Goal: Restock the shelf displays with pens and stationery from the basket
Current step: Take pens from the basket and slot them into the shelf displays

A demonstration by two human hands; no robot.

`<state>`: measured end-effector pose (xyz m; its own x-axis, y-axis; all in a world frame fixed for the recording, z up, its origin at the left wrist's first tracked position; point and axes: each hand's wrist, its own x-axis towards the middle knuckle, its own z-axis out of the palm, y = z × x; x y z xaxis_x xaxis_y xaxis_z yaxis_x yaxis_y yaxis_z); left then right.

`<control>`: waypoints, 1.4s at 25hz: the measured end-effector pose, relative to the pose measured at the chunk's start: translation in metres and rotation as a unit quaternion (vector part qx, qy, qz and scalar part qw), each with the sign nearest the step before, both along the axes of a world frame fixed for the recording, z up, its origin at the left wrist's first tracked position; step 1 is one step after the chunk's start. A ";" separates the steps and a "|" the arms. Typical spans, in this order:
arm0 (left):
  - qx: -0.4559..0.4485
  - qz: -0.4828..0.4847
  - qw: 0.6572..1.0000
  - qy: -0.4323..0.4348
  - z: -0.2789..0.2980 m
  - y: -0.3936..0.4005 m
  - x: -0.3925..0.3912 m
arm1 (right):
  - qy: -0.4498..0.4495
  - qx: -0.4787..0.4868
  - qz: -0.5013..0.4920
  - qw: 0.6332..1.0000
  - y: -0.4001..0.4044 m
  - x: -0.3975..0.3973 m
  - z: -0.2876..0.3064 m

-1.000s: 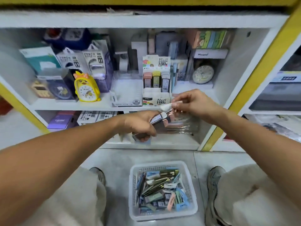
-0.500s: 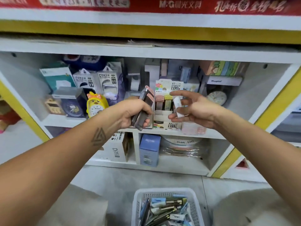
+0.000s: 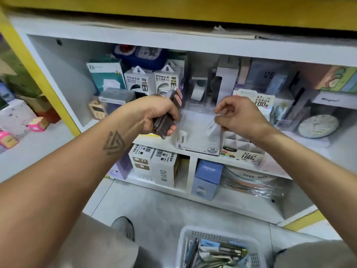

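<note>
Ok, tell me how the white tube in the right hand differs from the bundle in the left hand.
The white tube is a single pale piece; the bundle is several dark, pink-tipped pieces. The right hand pinches the tube at its fingertips, tilted over the white display box; the left hand grips the bundle in a full fist. Both are slim stationery items held at the shelf.

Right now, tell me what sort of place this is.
Most likely a stationery shop: boxed power banks, a lead-refill display box on a white shelf, and a restocking basket below.
</note>
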<state>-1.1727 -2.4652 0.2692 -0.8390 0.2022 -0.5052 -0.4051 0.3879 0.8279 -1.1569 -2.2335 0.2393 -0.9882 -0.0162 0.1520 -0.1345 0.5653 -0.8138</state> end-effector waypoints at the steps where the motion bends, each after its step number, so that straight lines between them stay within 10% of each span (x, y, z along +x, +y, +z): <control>1: -0.003 0.001 1.000 -0.002 -0.002 -0.005 -0.002 | 0.007 0.013 0.006 1.000 -0.005 -0.004 -0.002; 9: -0.004 0.018 1.000 -0.011 -0.012 -0.015 -0.007 | -0.070 0.037 0.106 0.991 -0.024 -0.022 -0.011; 22: 0.006 0.030 0.999 -0.017 -0.013 -0.007 -0.007 | 0.044 0.245 0.103 0.963 -0.022 -0.028 -0.022; 35: 0.020 0.040 0.999 -0.031 -0.013 -0.008 -0.009 | 0.079 0.166 0.104 0.977 -0.050 -0.033 -0.043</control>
